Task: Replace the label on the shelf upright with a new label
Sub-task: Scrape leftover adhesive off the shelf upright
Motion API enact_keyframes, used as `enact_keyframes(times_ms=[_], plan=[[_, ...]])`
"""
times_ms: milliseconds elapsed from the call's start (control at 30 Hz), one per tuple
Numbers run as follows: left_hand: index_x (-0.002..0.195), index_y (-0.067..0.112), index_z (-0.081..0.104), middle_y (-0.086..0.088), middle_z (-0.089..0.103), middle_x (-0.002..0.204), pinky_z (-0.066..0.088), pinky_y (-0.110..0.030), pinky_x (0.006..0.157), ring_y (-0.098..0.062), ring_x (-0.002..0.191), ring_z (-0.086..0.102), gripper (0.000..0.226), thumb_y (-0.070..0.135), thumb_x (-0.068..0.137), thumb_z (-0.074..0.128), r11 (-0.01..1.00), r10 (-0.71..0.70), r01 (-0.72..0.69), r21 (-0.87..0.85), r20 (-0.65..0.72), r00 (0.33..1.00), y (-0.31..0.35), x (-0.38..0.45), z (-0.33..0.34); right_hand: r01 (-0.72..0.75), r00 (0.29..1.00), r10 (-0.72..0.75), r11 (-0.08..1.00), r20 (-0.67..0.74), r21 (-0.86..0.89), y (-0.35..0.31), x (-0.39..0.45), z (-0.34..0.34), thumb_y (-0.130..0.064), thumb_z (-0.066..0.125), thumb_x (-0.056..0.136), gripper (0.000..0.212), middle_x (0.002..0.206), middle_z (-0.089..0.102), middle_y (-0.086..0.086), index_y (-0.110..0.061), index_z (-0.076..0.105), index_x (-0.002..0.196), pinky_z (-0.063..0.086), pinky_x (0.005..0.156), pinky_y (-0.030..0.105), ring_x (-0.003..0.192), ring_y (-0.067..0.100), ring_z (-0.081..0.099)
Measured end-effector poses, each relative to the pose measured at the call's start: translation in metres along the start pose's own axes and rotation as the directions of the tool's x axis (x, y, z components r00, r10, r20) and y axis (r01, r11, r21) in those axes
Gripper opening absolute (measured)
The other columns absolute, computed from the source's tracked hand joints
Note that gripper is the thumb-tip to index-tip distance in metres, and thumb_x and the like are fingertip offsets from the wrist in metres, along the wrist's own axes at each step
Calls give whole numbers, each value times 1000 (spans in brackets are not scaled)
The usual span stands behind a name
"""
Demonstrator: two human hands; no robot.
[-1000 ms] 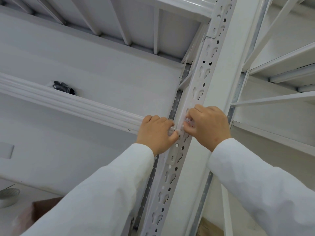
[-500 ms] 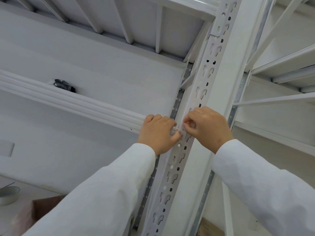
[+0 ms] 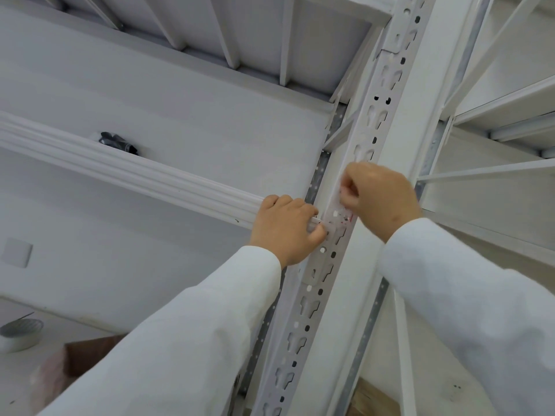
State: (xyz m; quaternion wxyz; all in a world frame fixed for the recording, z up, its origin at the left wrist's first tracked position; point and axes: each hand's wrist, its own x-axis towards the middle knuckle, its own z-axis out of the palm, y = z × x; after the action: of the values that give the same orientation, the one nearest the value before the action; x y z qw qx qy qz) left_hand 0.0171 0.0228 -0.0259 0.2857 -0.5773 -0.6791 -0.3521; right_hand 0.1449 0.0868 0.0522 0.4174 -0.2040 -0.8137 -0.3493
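Peel step, by the look of it: right hand (image 3: 381,196) fingers pinched the label (image 3: 341,210) on the shelf upright (image 3: 369,139) by the beam end, left hand (image 3: 285,229) curled, thumb pressing its lower edge; next needs a steady pull-off.
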Motion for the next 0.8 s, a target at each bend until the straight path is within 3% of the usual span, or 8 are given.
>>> enact_keyframes(times_ms=[200, 300, 467, 600, 733, 800], plan=[[125, 25, 54, 6, 58, 122, 23, -30, 101, -16, 114, 47, 41, 44, 93, 36, 1000, -3, 3, -10, -11, 1000, -1, 1, 1, 119, 992, -123, 988, 30, 103, 6, -15, -5, -27, 67, 80, 14, 80, 63, -3, -19, 67, 91, 51, 64, 36, 77, 20, 59], [125, 26, 54, 7, 58, 124, 23, -30, 101, -16, 115, 47, 41, 44, 93, 36, 1000, -2, 2, -5, -16, 1000, 0, 1, 1, 166, 986, -167, 984, 1, 58, 3, -21, 2, -29, 73, 75, 21, 85, 63, -1, -19, 68, 93, 51, 58, 36, 79, 22, 59], [124, 26, 55, 7, 59, 123, 22, -30, 101, -15, 115, 47, 40, 45, 93, 37, 1000, 1, -1, -5, -28, 1000, -1, 1, 2, 206, 976, -206, 979, -64, -5, 2, -20, 6, -22, 74, 73, 13, 79, 64, 1, -19, 70, 85, 49, 47, 34, 71, 24, 58], [124, 26, 55, 7, 59, 123, 21, -29, 101, -15, 115, 47, 42, 46, 93, 35, 1000, -7, 7, -10, -22, 1000, 0, 1, 2, 238, 967, -241, 970, -85, -45, -1, -20, 8, -15, 71, 71, 5, 69, 61, 1, -15, 67, 74, 41, 40, 26, 62, 24, 54], [125, 26, 55, 7, 59, 124, 21, -29, 102, -16, 116, 47, 43, 45, 93, 34, 1000, -7, 7, -12, -8, 1000, 1, 0, 1, 249, 955, -263, 962, -140, -111, -3, -18, 10, -15, 62, 77, 17, 61, 54, 0, -14, 54, 61, 25, 40, 20, 56, 21, 48], [126, 26, 54, 7, 58, 125, 22, -30, 103, -16, 117, 47, 41, 44, 93, 36, 1000, -3, 3, -12, -4, 1000, 1, 0, 0, 238, 954, -254, 965, -157, -114, -4, -20, 12, -19, 52, 80, 20, 61, 52, 0, -15, 52, 60, 25, 39, 19, 55, 20, 47]])
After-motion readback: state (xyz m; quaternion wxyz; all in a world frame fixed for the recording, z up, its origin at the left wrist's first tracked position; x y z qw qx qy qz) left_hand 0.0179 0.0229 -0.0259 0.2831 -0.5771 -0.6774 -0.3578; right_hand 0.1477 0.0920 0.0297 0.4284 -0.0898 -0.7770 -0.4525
